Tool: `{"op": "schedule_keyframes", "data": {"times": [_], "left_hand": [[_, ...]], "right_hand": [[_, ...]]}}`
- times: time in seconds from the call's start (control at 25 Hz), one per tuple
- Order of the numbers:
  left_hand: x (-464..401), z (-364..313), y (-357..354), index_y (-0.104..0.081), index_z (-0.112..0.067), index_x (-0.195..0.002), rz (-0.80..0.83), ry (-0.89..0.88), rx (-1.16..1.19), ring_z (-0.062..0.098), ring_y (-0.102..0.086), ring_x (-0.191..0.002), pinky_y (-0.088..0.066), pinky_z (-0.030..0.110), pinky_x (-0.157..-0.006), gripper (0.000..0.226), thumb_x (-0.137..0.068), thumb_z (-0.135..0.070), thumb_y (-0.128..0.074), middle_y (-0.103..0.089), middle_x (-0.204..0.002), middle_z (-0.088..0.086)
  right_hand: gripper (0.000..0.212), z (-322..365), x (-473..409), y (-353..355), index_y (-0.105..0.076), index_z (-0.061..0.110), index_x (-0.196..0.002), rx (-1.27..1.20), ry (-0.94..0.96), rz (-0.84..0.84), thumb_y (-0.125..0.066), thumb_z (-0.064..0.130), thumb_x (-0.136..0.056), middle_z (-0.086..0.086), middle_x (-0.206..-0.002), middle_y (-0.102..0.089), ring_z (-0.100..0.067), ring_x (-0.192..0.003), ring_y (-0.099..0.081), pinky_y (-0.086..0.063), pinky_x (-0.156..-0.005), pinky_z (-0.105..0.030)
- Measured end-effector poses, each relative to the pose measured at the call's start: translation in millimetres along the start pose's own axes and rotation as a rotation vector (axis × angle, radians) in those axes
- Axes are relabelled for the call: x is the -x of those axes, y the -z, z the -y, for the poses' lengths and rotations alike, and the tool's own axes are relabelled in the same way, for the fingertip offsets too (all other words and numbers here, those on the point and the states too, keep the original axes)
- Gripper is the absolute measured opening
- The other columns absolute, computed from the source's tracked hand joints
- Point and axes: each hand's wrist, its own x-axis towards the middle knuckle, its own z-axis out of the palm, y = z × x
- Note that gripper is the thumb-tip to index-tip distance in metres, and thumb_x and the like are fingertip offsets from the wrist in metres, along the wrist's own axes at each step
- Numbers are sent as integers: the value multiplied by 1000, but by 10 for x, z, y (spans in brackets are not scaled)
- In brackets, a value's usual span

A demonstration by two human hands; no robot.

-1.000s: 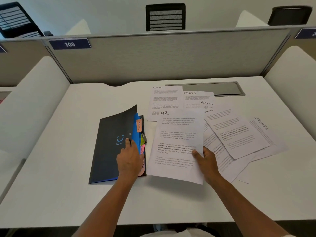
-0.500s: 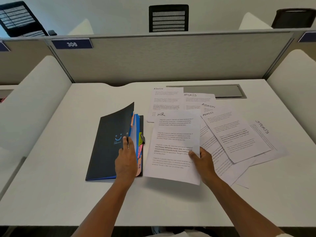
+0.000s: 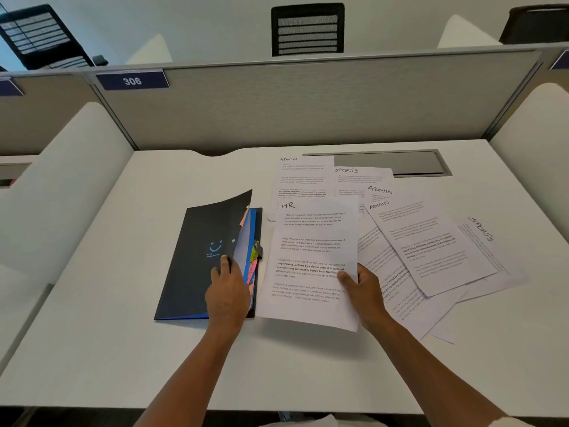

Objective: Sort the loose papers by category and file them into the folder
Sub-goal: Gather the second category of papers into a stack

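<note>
HR sheet is lifted off the desk at its near end, just right of the folder, shadow under its near edge. Right hand pinches the sheet's right edge, thumb on top of the page, other fingers hidden beneath it. Folder is dark, with a blue smiley mark, lying on the white desk left of centre; its front cover is raised along the right edge, showing blue dividers and coloured tabs in pink, orange and yellow-green. Left hand grips that cover edge, thumb on the outer face, fingers curled round and tucked behind it. Loose papers lie fanned and overlapping on the desk to the right and behind the HR sheet, handwritten headings reading ADMIN, SPORTS, ADMIN, ADMIN, SPORTS. Grey cable hatch is set in the desk behind them, partly covered. Grey partition at the back carries a blue 306 plate; black chairs beyond it.
</note>
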Motion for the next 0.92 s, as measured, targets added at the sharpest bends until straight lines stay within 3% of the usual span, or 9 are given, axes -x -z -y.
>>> {"op": "schedule_keyframes", "data": {"times": [0.12,0.28,0.44,0.64,0.8,0.92], "left_hand": [[-36,32,-75,-20,-15,-149,9,15,-20,34,-36,-138,-56,41,-90,90,-82,-44,-72,-21,-157,6],[-66,80,-146,-14,-13,-151,13,6,-25,36,-38,-136,-56,43,-93,95,-81,-35,-75,-16,-159,9],[-68,122,-136,-13,-14,-153,17,-2,40,35,-43,-135,-57,39,-90,96,-82,-34,-74,-23,-159,8],[-20,130,-58,-5,-15,-155,-3,-34,59,25,-40,-136,-56,28,-84,93,-88,-21,-69,-14,-162,4],[8,151,-6,-15,-19,-154,5,-67,51,22,-47,-128,-58,32,-77,91,-84,-18,-73,-18,-161,6],[11,143,58,-21,-29,-152,34,-35,-27,22,-61,-108,-56,30,-71,82,-86,-15,-69,-9,-163,10]], "right_hand": [[14,-6,-32,-9,-62,27,-108,-1,-7,4,-61,27,-94,6,-102,-72,-17,-85,-71,-61,-74,-40],[10,-16,-55,-22,-62,32,-102,-1,-16,7,-61,26,-94,8,-101,-72,-17,-85,-71,-61,-75,-41],[9,-22,-86,-46,-62,34,-100,-8,-25,11,-62,27,-93,10,-100,-72,-17,-85,-72,-61,-76,-44],[16,15,-103,-84,-60,34,-107,-30,-11,24,-61,25,-94,12,-103,-71,-16,-89,-71,-60,-78,-40],[17,25,-113,-106,-60,30,-111,-31,-14,26,-61,24,-95,7,-105,-71,-17,-89,-70,-60,-77,-39],[19,26,-125,-120,-61,27,-113,-31,-8,33,-61,24,-95,6,-106,-71,-17,-89,-71,-60,-78,-39]]}}
